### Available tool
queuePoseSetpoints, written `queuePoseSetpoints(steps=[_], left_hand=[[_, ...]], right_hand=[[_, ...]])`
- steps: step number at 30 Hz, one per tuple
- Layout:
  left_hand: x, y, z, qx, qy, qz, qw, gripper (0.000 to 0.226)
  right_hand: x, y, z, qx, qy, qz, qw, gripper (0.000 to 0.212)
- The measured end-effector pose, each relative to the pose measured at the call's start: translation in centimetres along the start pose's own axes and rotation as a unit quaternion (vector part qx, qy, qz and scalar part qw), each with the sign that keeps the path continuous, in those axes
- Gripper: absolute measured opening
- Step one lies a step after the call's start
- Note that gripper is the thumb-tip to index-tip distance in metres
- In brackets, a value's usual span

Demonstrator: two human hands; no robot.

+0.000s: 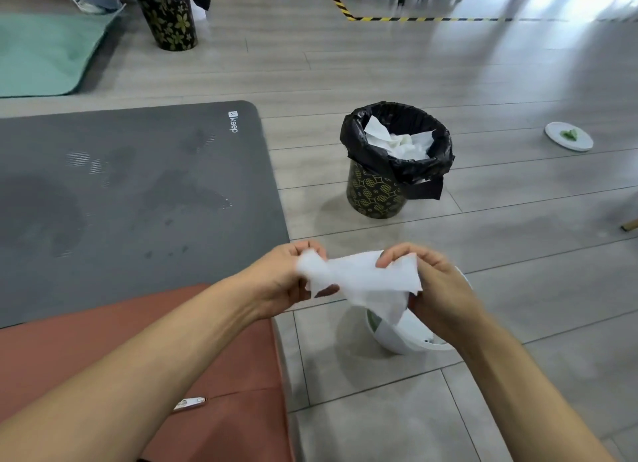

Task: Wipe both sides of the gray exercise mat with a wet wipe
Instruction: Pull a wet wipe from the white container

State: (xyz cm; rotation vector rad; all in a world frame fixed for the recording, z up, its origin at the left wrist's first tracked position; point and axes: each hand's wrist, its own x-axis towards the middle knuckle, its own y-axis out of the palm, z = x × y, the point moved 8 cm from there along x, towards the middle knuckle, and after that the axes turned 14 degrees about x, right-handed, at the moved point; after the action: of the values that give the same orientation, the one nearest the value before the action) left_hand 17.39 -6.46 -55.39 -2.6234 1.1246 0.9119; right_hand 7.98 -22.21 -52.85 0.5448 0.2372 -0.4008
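**Wet wipe stretched between both hands beside the gray mat**

The left hand [276, 282] and the right hand [438, 289] each pinch an end of a white wet wipe [362, 278], fingers curled round it, holding it spread above the floor [518, 220]. The gray exercise mat [138, 192] lies flat on the floor to the left, well apart from the wipe, with darker damp patches on its surface. Beyond the hands stands a patterned bin [379, 192] lined with a black bag [397, 140] and holding crumpled white wipes. Directly under the hands is a white tub [407, 337] with white sheets inside. Far left, a second patterned bin [172, 19] with a black liner; its contents cannot be seen. A small white plate [569, 136] at right carries something green.
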Motion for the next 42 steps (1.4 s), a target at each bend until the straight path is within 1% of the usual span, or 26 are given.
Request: queuePoseSetpoints(steps=[1, 3, 4, 5, 6, 7, 8, 9, 11, 12, 13, 14, 16, 17, 19, 22, 24, 25, 26, 28, 29, 30, 33, 36, 39, 42], left_hand=[[0.0, -0.7, -0.1, 0.043, 0.014, -0.027, 0.999, 0.036], [-0.1, -1.7, -0.6, 0.114, 0.038, -0.069, 0.99, 0.036], [-0.1, -2.0, -0.9, 0.138, 0.049, -0.081, 0.986, 0.036], [-0.2, -2.3, -1.2, 0.153, 0.057, -0.089, 0.983, 0.036], [-0.3, -2.6, -1.5, 0.158, 0.064, -0.092, 0.981, 0.036], [-0.4, -2.8, -1.7, 0.156, 0.068, -0.09, 0.981, 0.036], [-0.4, -3.0, -1.8, 0.148, 0.066, -0.086, 0.983, 0.034], [-0.4, -3.3, -1.8, 0.137, 0.062, -0.088, 0.985, 0.029], [-0.3, -4.0, -1.5, 0.135, 0.052, -0.092, 0.985, 0.014], [-0.3, -4.2, -1.2, 0.15, 0.042, -0.09, 0.984, 0.018], [-0.3, -4.3, -0.8, 0.165, 0.026, -0.081, 0.983, 0.026], [-0.5, -4.1, -0.5, 0.169, 0.013, -0.063, 0.984, 0.027], [-1.3, -3.8, -0.2, 0.157, 0.003, -0.038, 0.987, 0.017], [-1.6, -4.3, -0.1, 0.14, 0.006, -0.051, 0.989, 0.015], [-2.6, -5.8, 0.1, 0.09, -0.001, -0.095, 0.991, 0.021], [-5.3, -8.4, 0.6, -0.017, -0.027, -0.143, 0.989, 0.02], [-7.2, -9.8, 1.2, -0.091, -0.051, -0.163, 0.981, 0.015], [-8.5, -10.7, 1.6, -0.129, -0.064, -0.177, 0.974, 0.016], [-9.7, -11.6, 1.9, -0.157, -0.076, -0.19, 0.966, 0.018], [-12.1, -13.3, 2.4, -0.171, -0.095, -0.216, 0.957, 0.019], [-13.2, -14.2, 2.4, -0.166, -0.101, -0.23, 0.954, 0.018], [-14.2, -15.2, 2.3, -0.159, -0.105, -0.245, 0.951, 0.018], [-16.4, -18.3, 1.6, -0.128, -0.1, -0.294, 0.942, 0.015], [-17.0, -21.1, 1.1, -0.125, -0.097, -0.329, 0.931, 0.014], [-15.9, -22.8, 1.4, -0.126, -0.116, -0.335, 0.927, 0.014], [-13.5, -23.8, 1.9, -0.108, -0.139, -0.314, 0.933, 0.016]], right_hand=[[0.1, 0.1, 0.1, -0.012, 0.008, 0.013, 1.0, 0.037], [0.3, 0.5, -0.3, 0.009, 0.048, 0.031, 0.998, 0.049], [0.5, 0.6, -0.4, 0.011, 0.066, 0.027, 0.997, 0.056], [0.7, 0.6, -0.5, -0.012, 0.073, 0.022, 0.997, 0.057], [0.9, 0.7, -0.2, -0.078, 0.058, 0.007, 0.995, 0.047], [1.2, 0.8, 0.4, -0.175, 0.024, -0.007, 0.984, 0.029], [1.5, 1.3, 1.1, -0.263, -0.01, -0.016, 0.965, 0.019], [2.0, 1.9, 1.5, -0.334, -0.039, -0.012, 0.942, 0.029], [3.0, 3.3, 1.7, -0.394, -0.077, -0.005, 0.916, 0.046], [3.5, 4.1, 1.7, -0.409, -0.096, -0.004, 0.907, 0.049], [3.8, 5.2, 1.8, -0.422, -0.119, -0.001, 0.899, 0.048], [4.2, 6.2, 1.8, -0.436, -0.139, 0.0, 0.889, 0.045], [4.4, 8.9, 1.8, -0.46, -0.18, 0.015, 0.87, 0.032], [4.3, 10.3, 1.7, -0.466, -0.199, 0.029, 0.862, 0.026], [3.9, 12.9, 1.5, -0.471, -0.231, 0.067, 0.849, 0.018], [3.0, 16.8, -0.1, -0.477, -0.23, 0.157, 0.834, 0.019], [2.3, 18.3, -1.8, -0.474, -0.189, 0.215, 0.833, 0.021], [1.7, 19.0, -2.6, -0.472, -0.16, 0.238, 0.833, 0.025], [1.2, 19.7, -3.4, -0.467, -0.136, 0.256, 0.835, 0.035], [0.1, 21.5, -4.5, -0.458, -0.125, 0.283, 0.833, 0.054], [-0.2, 22.6, -4.8, -0.454, -0.133, 0.288, 0.833, 0.057], [-0.3, 23.7, -4.9, -0.446, -0.143, 0.284, 0.837, 0.054], [0.3, 27.1, -5.2, -0.4, -0.15, 0.264, 0.864, 0.036], [2.1, 29.8, -6.0, -0.358, -0.142, 0.273, 0.882, 0.03], [5.0, 30.7, -7.4, -0.363, -0.121, 0.264, 0.885, 0.027], [7.7, 30.1, -9.1, -0.372, -0.088, 0.25, 0.889, 0.026]])
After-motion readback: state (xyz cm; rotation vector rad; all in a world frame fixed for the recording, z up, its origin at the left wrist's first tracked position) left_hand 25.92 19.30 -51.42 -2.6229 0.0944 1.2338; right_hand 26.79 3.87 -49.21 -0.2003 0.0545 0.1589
